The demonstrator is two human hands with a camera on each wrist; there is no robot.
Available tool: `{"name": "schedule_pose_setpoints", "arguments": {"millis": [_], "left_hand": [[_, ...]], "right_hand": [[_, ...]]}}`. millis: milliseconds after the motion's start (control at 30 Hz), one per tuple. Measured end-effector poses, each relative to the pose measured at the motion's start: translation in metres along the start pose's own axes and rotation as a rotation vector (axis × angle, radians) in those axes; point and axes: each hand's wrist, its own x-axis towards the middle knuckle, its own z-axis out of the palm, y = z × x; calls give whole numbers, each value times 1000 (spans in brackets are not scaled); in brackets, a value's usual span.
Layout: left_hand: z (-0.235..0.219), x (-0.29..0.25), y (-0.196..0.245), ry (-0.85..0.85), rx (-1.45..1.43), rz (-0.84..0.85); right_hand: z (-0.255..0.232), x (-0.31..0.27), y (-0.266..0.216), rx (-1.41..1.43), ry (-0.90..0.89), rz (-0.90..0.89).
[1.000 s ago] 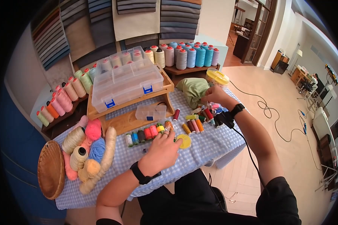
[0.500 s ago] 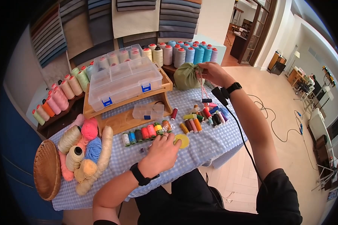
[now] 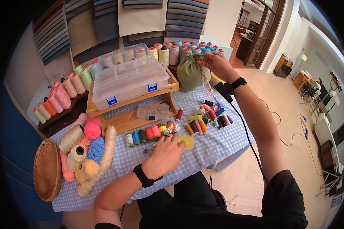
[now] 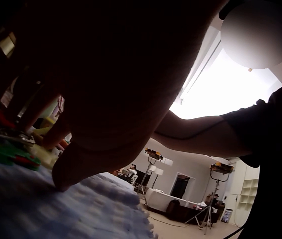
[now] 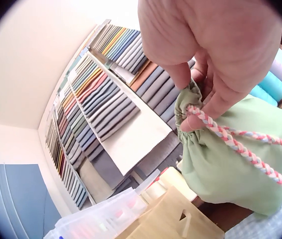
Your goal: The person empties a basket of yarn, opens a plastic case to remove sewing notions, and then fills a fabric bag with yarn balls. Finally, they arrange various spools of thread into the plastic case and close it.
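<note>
Green drawstring pouch (image 3: 191, 76), gathered at the neck, is at the far right of the gingham-covered worktop (image 3: 216, 144), beyond the loose thread spools (image 3: 213, 114) and in front of a yellow-topped tub (image 3: 215, 79) that it partly hides. Its long axis runs close to upright, neck uppermost and full body below, and the right hand (image 3: 219, 65) is at that top end, coming in from the right, so the bulk of the pouch lies below the hand and to its left. That hand pinches the ruffled neck between thumb and fingers, right where the pink-and-white braided cord (image 5: 243, 150) comes out; the cord slants away from the grip, its lower end dangling toward the loose spools. Whether the base touches the cloth or hangs just above it, I cannot tell. The left hand (image 3: 166, 153) is well apart, low over the near part of the worktop, its fingers loosely spread and pointing down by the end of the row of small spools (image 3: 149, 133), thumb beside a yellow disc (image 3: 188, 142); what lies under its fingertips is too dark to make out. In my judgement, any shift of the pouch turns on that neck-up hang beneath the right hand: it is much the nearer of the two, and the weight would likely swing below the pinch.
</note>
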Motion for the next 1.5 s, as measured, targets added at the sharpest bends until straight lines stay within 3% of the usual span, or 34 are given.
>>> {"name": "schedule_pose_setpoints", "arguments": {"millis": [33,67,133,267,333,400,533,700,800,833,967,1000,1100,1233,1400,1500], "left_hand": [[-1,0,0,-7,-8,-1],[-1,0,0,-8,-7,-1],[-3,0,-1,-27,-13,-13],[-4,0,-2,-45,-11,-23],[-2,0,-3,-39,-2,-24],[-2,-1,-2,-36,-8,-22],[-17,0,-4,-16,-30,-25],[-53,-3,-6,115,-60,-35],[-79,-7,-2,136,-104,-63],[-86,-9,-2,169,-120,-51],[-113,-21,6,328,-258,-5],[-123,-26,8,328,-256,-12],[-157,-43,16,535,-524,105],[-185,-74,37,553,-427,-15],[-171,-96,53,575,-271,-190],[-168,-111,49,596,-44,-253]], "right_hand": [[-6,5,3,-221,-62,-157],[3,1,-9,-220,-62,-158],[16,-4,-42,123,88,76],[10,2,-78,-34,118,12],[7,0,-102,-61,50,-31],[9,-7,-126,-89,121,-51],[12,-31,-164,-122,140,-188],[19,-79,-207,-159,-10,-265],[21,-108,-224,-111,16,-242],[45,-130,-229,-127,146,-231],[86,-180,-230,-180,-9,-102],[92,-190,-227,-148,-164,-52],[135,-215,-197,-42,-170,60],[179,-231,-163,61,-276,186],[215,-232,-129,210,-476,358],[236,-229,-119,268,-484,401]]}}
